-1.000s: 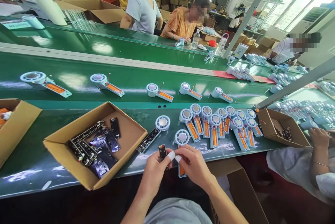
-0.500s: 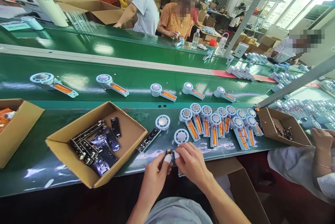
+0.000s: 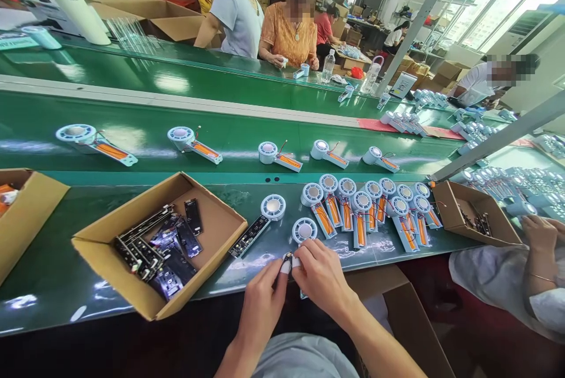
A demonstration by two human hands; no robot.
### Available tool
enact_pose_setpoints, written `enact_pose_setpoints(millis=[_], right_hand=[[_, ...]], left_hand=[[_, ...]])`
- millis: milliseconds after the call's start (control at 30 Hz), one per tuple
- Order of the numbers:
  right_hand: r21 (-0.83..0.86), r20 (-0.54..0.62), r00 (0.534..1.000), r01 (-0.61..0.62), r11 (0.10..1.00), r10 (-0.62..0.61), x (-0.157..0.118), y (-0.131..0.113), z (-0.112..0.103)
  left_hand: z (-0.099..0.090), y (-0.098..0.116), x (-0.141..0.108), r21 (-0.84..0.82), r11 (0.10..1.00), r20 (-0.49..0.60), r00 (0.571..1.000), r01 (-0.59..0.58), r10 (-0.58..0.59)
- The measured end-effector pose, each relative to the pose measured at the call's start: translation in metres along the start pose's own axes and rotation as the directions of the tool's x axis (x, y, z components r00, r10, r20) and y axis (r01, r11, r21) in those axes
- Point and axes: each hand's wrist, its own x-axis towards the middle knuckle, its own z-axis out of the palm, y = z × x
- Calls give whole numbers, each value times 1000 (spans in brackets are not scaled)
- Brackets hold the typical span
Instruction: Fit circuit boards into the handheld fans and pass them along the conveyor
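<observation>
Angling inward, left hand (image 3: pixel 263 291) pinches 1 circuit board (image 3: pixel 288 257) beside right hand (image 3: pixel 323 271) (can't tell its hold).

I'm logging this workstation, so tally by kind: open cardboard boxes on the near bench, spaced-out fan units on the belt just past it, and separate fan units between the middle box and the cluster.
Cardboard boxes: 3
Spaced-out fan units on the belt: 5
Separate fan unit with circuit board showing: 1
Separate fan unit partly hidden by the right hand: 1
Total: 10
</observation>
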Motion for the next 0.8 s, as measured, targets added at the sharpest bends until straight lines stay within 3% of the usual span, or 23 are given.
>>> enact_pose_setpoints(millis=[167,300,433,600,800], right_hand=[[-21,2,1000,4,1000,-4,1,0,-2],[46,-18,1000,-19,999,20,1,1,-1],[32,-15,998,-52,998,53,0,0,4],[289,32,999,-29,957,20,0,12,3],[504,103,993,-104,857,59,2,23,-3]], left_hand=[[1,-8,-2,185,960,-46,973,-212,224],[-3,-9,-2,252,924,6,955,-288,296],[-2,-10,-4,312,898,-23,943,-309,333],[-6,-13,1,115,964,38,970,-241,238],[-17,-13,12,-73,981,125,974,-180,188]])
